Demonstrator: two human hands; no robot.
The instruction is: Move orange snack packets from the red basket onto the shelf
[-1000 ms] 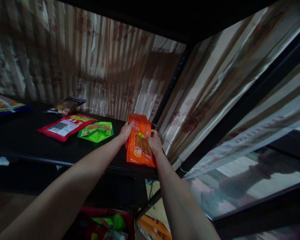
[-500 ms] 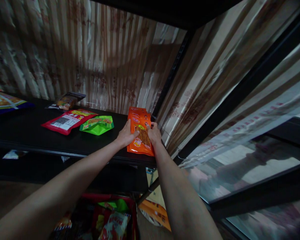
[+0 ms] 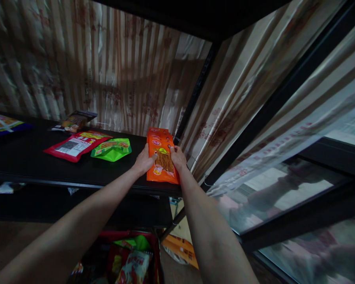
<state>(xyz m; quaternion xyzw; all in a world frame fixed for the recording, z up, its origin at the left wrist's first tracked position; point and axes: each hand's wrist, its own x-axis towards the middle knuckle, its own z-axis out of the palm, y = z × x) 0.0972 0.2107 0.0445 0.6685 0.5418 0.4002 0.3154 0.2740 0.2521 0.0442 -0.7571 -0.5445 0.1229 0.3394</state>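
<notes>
A stack of orange snack packets [image 3: 161,156] lies at the right end of a black shelf [image 3: 41,165], near the front edge. My left hand [image 3: 142,161] grips the stack's left edge, thumb on top. My right hand [image 3: 178,157] grips its right edge, fingers curled on the top packet. Both forearms reach up from below.
On the shelf lie a green pouch [image 3: 112,148], a red packet [image 3: 76,145], a dark packet [image 3: 74,120] further back and a blue-yellow bag [image 3: 1,123] at far left. A red basket [image 3: 127,258] of snacks stands below. Striped curtain hangs behind and to the right.
Both hands slid down the orange stack towards its front end, and the stack shifted a little towards the shelf's front edge. The view dropped, showing more of the basket.
</notes>
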